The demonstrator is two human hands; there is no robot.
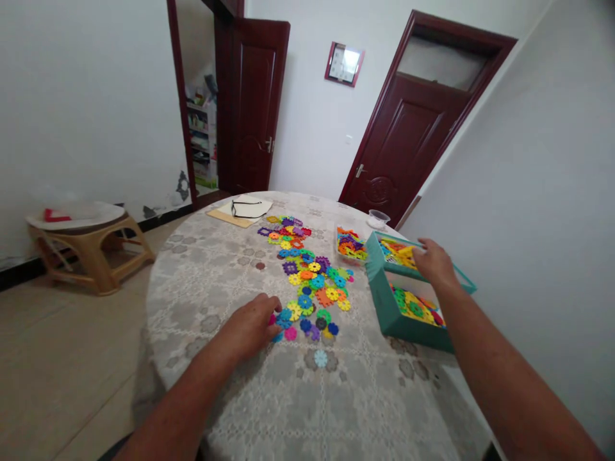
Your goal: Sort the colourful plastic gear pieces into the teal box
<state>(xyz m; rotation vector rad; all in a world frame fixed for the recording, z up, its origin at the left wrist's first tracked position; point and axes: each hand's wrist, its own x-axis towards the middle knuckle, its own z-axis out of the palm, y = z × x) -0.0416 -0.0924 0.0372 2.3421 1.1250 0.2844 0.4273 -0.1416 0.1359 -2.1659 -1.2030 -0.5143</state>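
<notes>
My left hand (257,325) rests at the near-left end of a long cluster of joined plastic gear pieces (306,275) on the table. Its thumb and curled fingers close around the edge of the blue and pink gear pieces (284,319) there. Over the far compartment of a teal box (384,301), my right hand (434,261) reaches down with bent fingers at some yellow pieces (403,253). Its fingertips are partly hidden, so I cannot see what they grip. More coloured gears (416,308) lie in the box's near compartment.
A clear tub (350,251) of coloured pieces stands beside the box, with a small clear bowl (378,218) behind. Glasses (247,209) lie on papers (230,216) at the table's far edge. Left of the round table (230,397) is a tan stool (103,256).
</notes>
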